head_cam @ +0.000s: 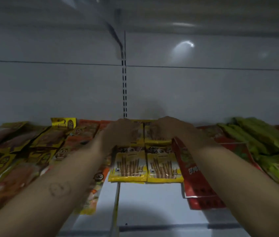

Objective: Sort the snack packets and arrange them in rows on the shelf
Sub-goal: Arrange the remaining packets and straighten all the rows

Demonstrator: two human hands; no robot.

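**Ana:** Where are the yellow packs (129,165)?

**Ben:** In the middle of the shelf (149,199). Two lie flat in front, side by side. Two more lie just behind them.

**Ana:** And the hands?

**Ben:** The left hand (119,132) is on the back left one. The right hand (167,130) is on the back right one. It is blurry there, so I cannot tell if the fingers pinch the packs or just lie on top.

**Ana:** Are the packs heavy?

**Ben:** I think not. They look thin, flat and light. They look shiny too, so they may slide over each other.

**Ana:** Can they break?

**Ben:** The picture on the front shows thin sticks. I guess those snap if you squeeze hard.

**Ana:** So where do you hold one?

**Ben:** By the side edges, or push it flat with soft fingers. Go slow on the right, because the red packs (191,168) lie just beside.
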